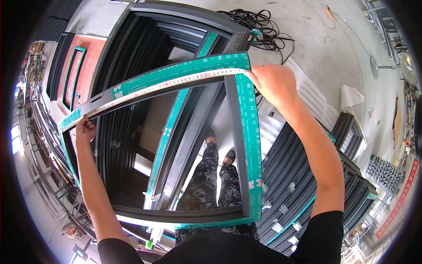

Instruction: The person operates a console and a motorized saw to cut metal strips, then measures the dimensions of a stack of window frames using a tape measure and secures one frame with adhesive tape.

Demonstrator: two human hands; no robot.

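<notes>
A dark grey metal window frame [250, 152] with green printed film on its bars stands in front of me. Along its far bar runs a white tape measure [176, 80], stretched nearly corner to corner. My left hand [86, 129] is closed on the strip at the left end of that bar, thumb and fingers pinched together. At the far right corner my right hand [274, 83] is closed around the other end of the strip. Whether a tape case sits in that hand, I cannot see.
Behind the frame stand several larger dark frames [132, 53]. More dark profiles are stacked [285, 185] at the right. Coiled black cable [263, 31] lies on the floor at the far side. At the far left is a reddish board [90, 53]. My legs show through the frame's opening.
</notes>
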